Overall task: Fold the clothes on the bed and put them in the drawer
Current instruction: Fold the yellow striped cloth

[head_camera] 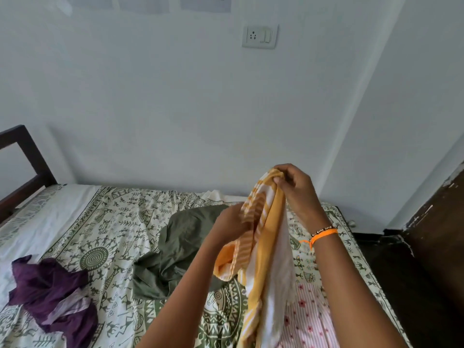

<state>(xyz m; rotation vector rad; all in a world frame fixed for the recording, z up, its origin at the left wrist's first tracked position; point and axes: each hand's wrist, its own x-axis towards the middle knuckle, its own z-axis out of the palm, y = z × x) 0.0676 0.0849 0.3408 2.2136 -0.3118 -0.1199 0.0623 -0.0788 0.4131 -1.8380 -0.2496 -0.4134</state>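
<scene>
Right hand (292,187) pinches yellow cloth (261,247) top, raised over bed (100,222); left hand (229,226) grips it lower; green shirt (175,247) behind, purple garment (50,290) near left

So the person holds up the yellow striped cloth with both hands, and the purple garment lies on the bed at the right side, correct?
Not quite. The head view shows the purple garment on the bed's left side. Both the left hand and right hand do hold up the yellow striped cloth.

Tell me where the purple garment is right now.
In the head view, the purple garment lies crumpled on the bed's patterned sheet at lower left, left of the olive green garment, away from both hands.
</scene>
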